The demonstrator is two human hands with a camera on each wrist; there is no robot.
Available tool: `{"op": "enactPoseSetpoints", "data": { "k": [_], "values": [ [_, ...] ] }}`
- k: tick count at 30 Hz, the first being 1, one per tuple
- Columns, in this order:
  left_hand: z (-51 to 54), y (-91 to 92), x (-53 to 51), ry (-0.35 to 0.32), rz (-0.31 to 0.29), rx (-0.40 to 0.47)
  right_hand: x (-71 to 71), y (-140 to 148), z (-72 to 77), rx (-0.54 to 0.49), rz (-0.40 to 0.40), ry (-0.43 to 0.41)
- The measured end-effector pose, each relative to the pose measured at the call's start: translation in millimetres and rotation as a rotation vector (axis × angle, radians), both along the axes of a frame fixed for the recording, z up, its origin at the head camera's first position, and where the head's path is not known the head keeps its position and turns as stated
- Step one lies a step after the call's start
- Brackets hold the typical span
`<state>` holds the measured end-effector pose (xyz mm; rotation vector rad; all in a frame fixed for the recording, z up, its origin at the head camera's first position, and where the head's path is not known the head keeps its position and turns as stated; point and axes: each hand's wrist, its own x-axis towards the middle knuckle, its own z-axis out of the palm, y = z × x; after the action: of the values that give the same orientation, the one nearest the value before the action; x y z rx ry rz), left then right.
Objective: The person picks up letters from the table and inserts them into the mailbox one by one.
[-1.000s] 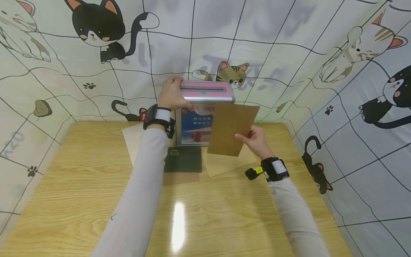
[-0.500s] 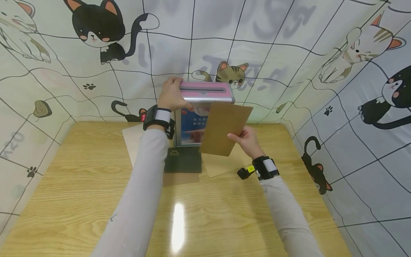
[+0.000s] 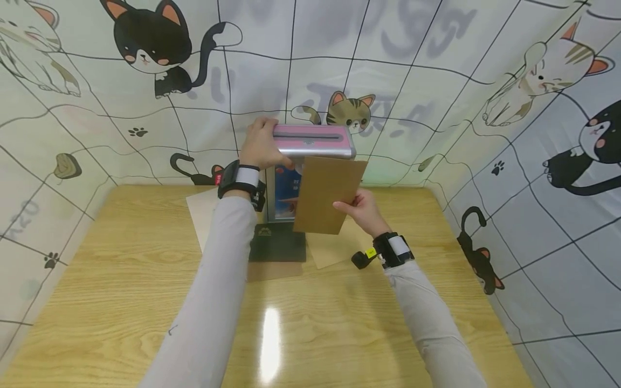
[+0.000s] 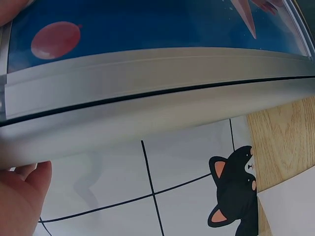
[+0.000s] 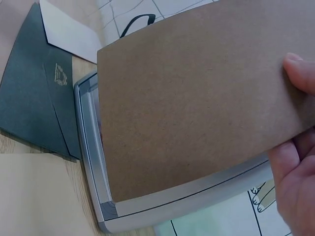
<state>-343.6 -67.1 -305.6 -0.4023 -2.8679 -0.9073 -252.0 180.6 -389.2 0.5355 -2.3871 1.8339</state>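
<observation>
At the back of the table stands a box (image 3: 312, 146) with a pink-and-silver top, a long slot in it and a blue picture on its front. My left hand (image 3: 262, 144) grips its upper left corner, thumb at the front and fingers behind. In the left wrist view the box's pale side (image 4: 162, 105) fills the upper part. My right hand (image 3: 365, 211) pinches a plain brown kraft card (image 3: 329, 196) by its right edge, thumb on the near face. The card stands nearly upright before the box, hiding the right part of its picture. Whether card and box touch, I cannot tell.
A dark green envelope (image 3: 277, 247) lies in front of the box, overlapping a brown sheet (image 3: 274, 271). A cream sheet (image 3: 335, 252) lies below the card, and a white sheet (image 3: 198, 210) to the left. Cat-print cloth (image 3: 412, 97) lines the back and sides of the table.
My right hand has moved the brown card leftward across the box's front, turning it a little more upright and covering more of the picture. My left hand keeps its grip on the corner.
</observation>
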Motion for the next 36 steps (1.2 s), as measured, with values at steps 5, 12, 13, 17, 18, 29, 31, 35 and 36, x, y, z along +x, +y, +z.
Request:
{"op": "enactPoseSetpoints", "data": {
  "k": [5, 12, 13, 17, 18, 29, 31, 35, 36],
  "values": [
    [-0.1, -0.3, 0.8, -0.006, 0.003, 0.003, -5.9, -2.5, -2.4, 0.033, 0.019, 0.014],
    [1.6, 0.2, 2.2, -0.006, 0.003, 0.008, -11.2, -5.8, 0.1, 0.021, 0.063, 0.013],
    [1.6, 0.2, 2.4, -0.007, 0.003, 0.007, -11.7, -6.2, 0.3, 0.019, 0.066, 0.008],
    [1.3, 0.3, 2.5, -0.010, 0.005, 0.010, -13.6, -7.2, 0.1, 0.004, 0.082, -0.008],
    [1.1, 0.3, 2.3, -0.011, 0.005, 0.010, -14.1, -7.1, 0.0, 0.000, 0.083, -0.011],
    [-0.4, 1.0, -0.9, -0.023, 0.012, 0.002, -20.3, -7.5, 8.3, -0.040, 0.065, 0.005],
    [-0.5, 1.0, -1.9, -0.024, 0.012, 0.001, -22.8, -8.8, 13.9, -0.055, 0.053, 0.015],
    [-0.5, 0.4, -1.3, -0.013, 0.011, 0.004, -28.6, -12.1, 25.0, -0.055, 0.033, 0.020],
    [-0.3, 0.1, -0.9, -0.011, 0.010, 0.003, -29.9, -12.8, 27.7, -0.057, 0.033, 0.025]
  ]
}}
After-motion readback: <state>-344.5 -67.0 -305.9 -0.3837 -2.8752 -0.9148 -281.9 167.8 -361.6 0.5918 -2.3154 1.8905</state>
